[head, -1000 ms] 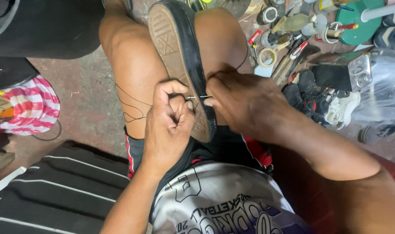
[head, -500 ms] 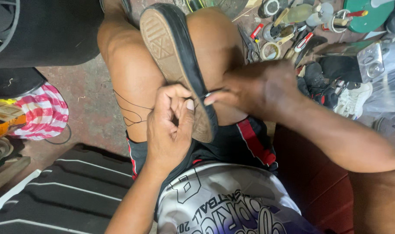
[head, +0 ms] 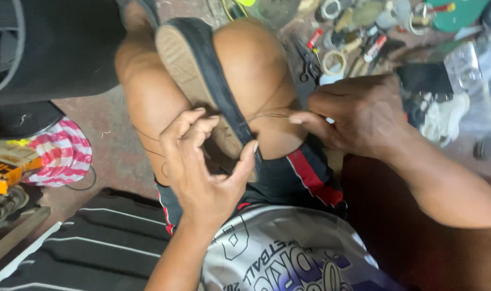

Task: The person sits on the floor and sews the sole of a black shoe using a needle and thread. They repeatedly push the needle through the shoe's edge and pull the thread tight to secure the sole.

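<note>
Bracing the black canvas shoe (head: 202, 81) sole-up between your knees, your left hand (head: 205, 172) clamps around its heel end while your right hand (head: 358, 116) pinches a thin thread (head: 267, 116) drawn taut from the sole's edge. Pull too sharply and that thread could snap or tear the stitch hole; any shoe twist may slacken your grip.

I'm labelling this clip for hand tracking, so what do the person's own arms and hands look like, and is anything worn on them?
Both arms are bare to the edge of the picture: no sleeves, gloves, watch or rings show. The left hand and the right hand are uncovered, with short nails. The only clothing in view is a grey printed jersey and dark shorts with a red stripe.
</note>
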